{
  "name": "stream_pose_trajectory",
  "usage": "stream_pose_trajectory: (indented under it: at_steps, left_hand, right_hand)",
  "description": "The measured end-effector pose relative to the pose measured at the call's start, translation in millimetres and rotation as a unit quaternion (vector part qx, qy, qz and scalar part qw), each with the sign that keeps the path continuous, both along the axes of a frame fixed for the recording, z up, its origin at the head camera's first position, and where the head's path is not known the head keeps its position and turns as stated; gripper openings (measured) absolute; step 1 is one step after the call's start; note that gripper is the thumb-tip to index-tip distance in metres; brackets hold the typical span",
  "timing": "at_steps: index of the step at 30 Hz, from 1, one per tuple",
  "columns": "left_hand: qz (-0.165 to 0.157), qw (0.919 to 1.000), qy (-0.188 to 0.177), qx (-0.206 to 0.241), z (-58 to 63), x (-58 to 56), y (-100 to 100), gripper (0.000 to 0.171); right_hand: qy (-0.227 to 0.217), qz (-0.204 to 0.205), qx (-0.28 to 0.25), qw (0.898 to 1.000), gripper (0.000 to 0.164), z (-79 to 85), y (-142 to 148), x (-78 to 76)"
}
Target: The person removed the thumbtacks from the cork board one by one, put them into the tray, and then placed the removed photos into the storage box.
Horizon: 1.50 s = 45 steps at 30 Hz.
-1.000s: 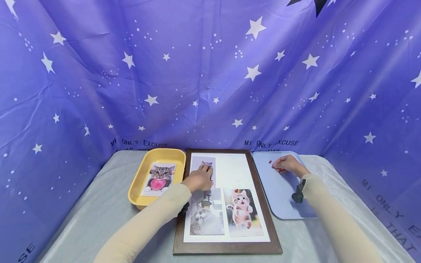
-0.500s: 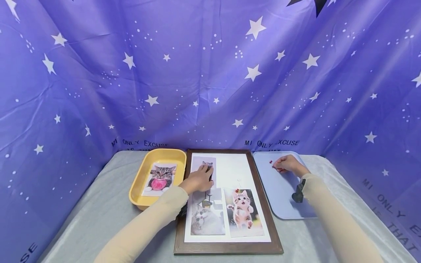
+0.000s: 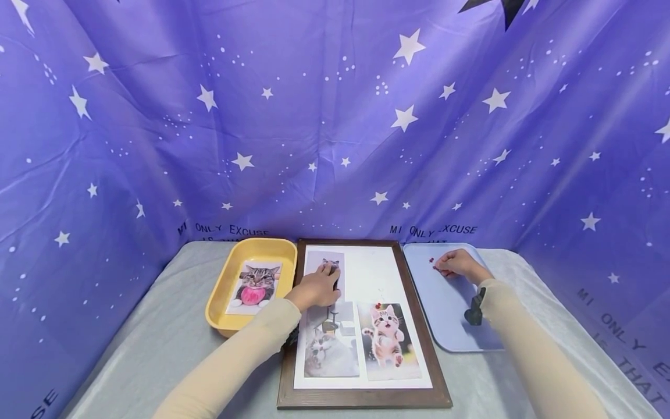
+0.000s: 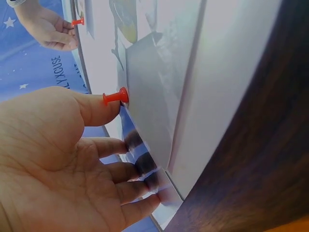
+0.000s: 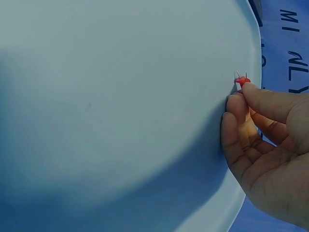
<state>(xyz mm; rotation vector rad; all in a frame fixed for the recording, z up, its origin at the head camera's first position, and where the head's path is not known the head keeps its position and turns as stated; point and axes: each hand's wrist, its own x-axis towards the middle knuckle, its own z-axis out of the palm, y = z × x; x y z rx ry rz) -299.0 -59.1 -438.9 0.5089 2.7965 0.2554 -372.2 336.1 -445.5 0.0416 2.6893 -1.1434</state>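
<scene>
My left hand (image 3: 316, 287) lies over a cat photo (image 3: 316, 260) at the upper left of a white board (image 3: 371, 270), fingertips on its surface. In the left wrist view, its thumb is right at a red push pin (image 4: 116, 95) at the edge of the photo below. That lower photo (image 3: 335, 362) shows a pale cat. Beside it is a kitten photo (image 3: 386, 343) with a red pin at its top. My right hand (image 3: 460, 265) is over the blue tray (image 3: 445, 314); in the right wrist view its thumb and forefinger pinch a red push pin (image 5: 243, 81), needle upward.
The board has a brown wooden frame (image 3: 366, 399). On its left stands a yellow basin (image 3: 218, 294) with another cat photo (image 3: 253, 286) inside. Small red pins (image 3: 431, 260) lie near the tray's far left edge. A purple star-patterned curtain (image 3: 293, 128) hangs behind the table.
Both hands stay practically in place. The whole head view has shifted very slightly.
</scene>
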Motion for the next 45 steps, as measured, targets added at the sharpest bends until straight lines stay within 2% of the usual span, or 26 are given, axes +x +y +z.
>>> stream_pose_trajectory:
  at_steps: [14,25,45]
  left_hand:
    - [-0.008,0.9999,0.007,-0.008,-0.4,-2.1,2,0.063]
    - [-0.007,0.9998,0.015,-0.014,0.4,-1.0,2,0.063]
    - [-0.002,0.9999,0.01,-0.013,1.8,-0.2,0,0.062]
  right_hand:
    - [0.002,0.003,0.0,1.0,0.02,0.0,1,4.3]
    - [-0.01,-0.006,-0.022,1.0,0.023,4.0,1,5.6]
    - [-0.012,0.012,-0.033,0.999,0.031,10.5,-2,9.7]
